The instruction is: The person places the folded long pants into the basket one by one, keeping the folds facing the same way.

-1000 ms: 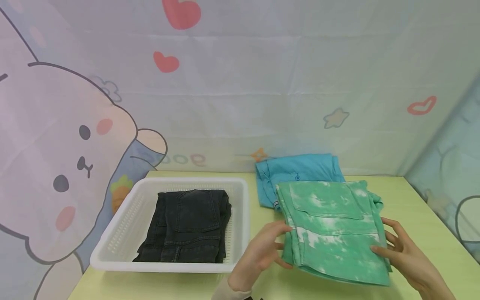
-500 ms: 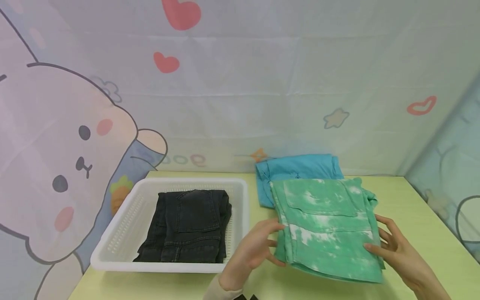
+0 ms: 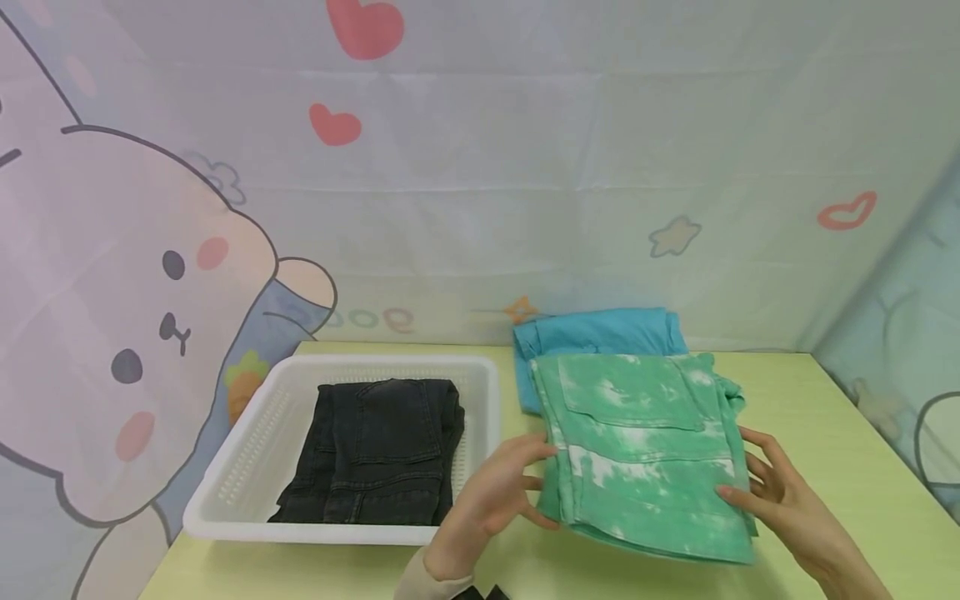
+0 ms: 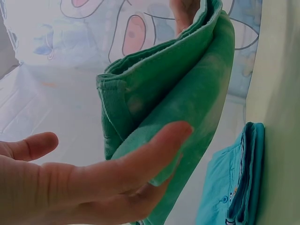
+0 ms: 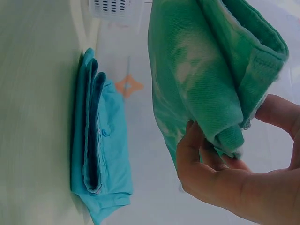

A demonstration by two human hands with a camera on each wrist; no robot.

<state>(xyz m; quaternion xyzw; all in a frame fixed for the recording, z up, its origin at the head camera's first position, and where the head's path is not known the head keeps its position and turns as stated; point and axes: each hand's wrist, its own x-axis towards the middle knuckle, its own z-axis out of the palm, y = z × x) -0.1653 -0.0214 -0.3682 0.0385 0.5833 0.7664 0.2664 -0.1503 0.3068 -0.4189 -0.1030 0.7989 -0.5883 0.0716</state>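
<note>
Folded green tie-dye trousers (image 3: 645, 458), blotched with white and showing a patch pocket, are held above the table between both hands. My left hand (image 3: 502, 487) holds their left side; in the left wrist view its fingers (image 4: 140, 161) lie against the cloth and the thumb stands apart from it. My right hand (image 3: 787, 508) grips the right side, thumb on top and fingers beneath. In the right wrist view its fingertips curl under the folded layers (image 5: 206, 93). Behind the trousers lies a folded blue garment (image 3: 622, 329) with a small button, partly covered from the head view.
A white perforated plastic basket (image 3: 225, 492) stands at the left with folded black jeans (image 3: 390, 450) inside. Beneath everything is a pale green table (image 3: 847, 467). A printed cloth backdrop (image 3: 525, 150) rises along the table's back edge.
Both hands have carried the green trousers a short way left and slightly back, nearer the basket. The basket, black jeans and blue garment stay put.
</note>
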